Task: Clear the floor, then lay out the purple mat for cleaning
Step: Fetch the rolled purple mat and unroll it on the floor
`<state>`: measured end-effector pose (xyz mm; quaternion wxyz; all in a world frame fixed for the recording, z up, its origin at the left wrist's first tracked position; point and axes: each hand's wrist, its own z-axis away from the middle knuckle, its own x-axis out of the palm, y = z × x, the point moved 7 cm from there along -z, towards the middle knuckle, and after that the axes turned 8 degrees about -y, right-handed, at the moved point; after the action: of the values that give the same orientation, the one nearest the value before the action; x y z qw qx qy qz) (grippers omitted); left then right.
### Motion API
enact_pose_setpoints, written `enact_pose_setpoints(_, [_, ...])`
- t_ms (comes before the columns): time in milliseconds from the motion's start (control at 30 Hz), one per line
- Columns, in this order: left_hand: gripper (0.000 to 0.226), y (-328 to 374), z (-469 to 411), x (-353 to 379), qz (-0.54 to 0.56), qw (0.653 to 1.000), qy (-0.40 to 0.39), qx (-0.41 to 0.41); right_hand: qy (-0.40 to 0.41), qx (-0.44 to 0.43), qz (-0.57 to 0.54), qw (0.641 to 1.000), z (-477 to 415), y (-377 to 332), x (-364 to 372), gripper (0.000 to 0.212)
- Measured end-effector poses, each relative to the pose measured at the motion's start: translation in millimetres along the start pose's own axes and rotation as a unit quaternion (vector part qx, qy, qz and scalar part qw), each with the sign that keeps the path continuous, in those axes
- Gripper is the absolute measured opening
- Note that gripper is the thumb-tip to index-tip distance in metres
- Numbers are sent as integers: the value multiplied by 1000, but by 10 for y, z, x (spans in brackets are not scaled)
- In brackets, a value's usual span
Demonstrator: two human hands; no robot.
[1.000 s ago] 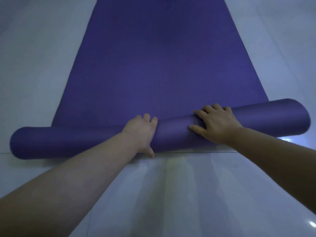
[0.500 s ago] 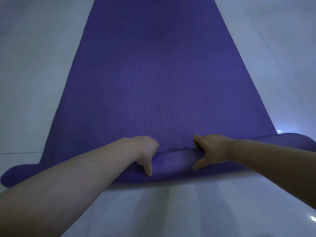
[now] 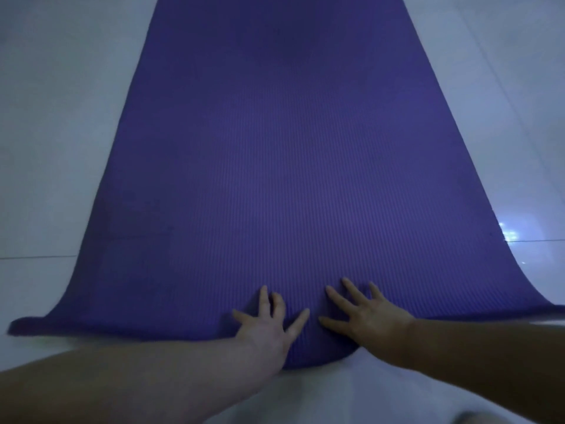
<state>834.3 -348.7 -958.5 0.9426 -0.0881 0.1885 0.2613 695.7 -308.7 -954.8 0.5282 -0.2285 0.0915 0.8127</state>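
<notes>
Purple mat fills the middle of the head view. It lies lengthwise on the pale tiled floor, running from its near edge at 6 o'clock up to 12 o'clock, where it leaves the frame. No rolled part is in sight, and the ribbed surface looks flat along its length. The near edge bows toward the viewer in the middle. The near corner at 8 o'clock looks slightly lifted, though I cannot tell whether it touches the tiles.

The left hand rests palm down on the mat just inside the near edge at 6 o'clock. Its fingers are straight and fanned, so its grip is wide open and holds nothing, only pressing the surface. The right hand lies just beside it toward 5 o'clock, flat in the same way, its grip equally open and holding nothing. The thumbs are near each other but apart. A bright reflection glints on the tiles at 3 o'clock.

Judging from this, the clearing step looks finished as far as the view reaches, and the laying out is nearly done. What is probably left is smoothing the near end and settling its corners. The far end is out of view, so it cannot be confirmed.
</notes>
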Motion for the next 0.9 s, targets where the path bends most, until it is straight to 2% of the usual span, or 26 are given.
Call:
enact_pose_setpoints(133, [65,-141,-133,-172,20,999,45,-14,44,26,33,998,-51,260,-180,60])
enact_pose_setpoints(233, [65,-458,-300,-588,51,994,76,-57,74,101,19,992,-98,675,-493,56])
enact_pose_setpoints(367, [78,-834,-461,-1047,106,989,76,-71,70,156,-123,978,-162,1116,-766,66])
enact_pose_setpoints(500, [108,-859,-518,-967,136,989,3,-56,31,113,-248,962,-196,1158,-637,86])
enact_pose_setpoints(600, [108,-841,-545,-887,219,974,-39,-29,76,99,-344,930,-178,1184,-583,76])
enact_pose_setpoints(667, [93,-940,-549,-962,286,958,-4,-25,109,112,-392,907,-176,1215,-575,69])
enact_pose_setpoints(733, [88,-1120,-503,-1037,324,941,83,-54,128,124,-420,890,-226,1248,-575,63])
enact_pose_setpoints(800, [109,-1342,-428,-916,351,921,111,-127,157,167,-468,853,-235,1326,-586,63])
enact_pose_setpoints(833, [124,-1440,-396,-806,352,917,93,-165,159,198,-482,839,-218,1373,-569,71])
enact_pose_setpoints(900, [145,-1592,-356,-556,350,910,34,-222,115,257,-459,843,-177,1428,-473,103])
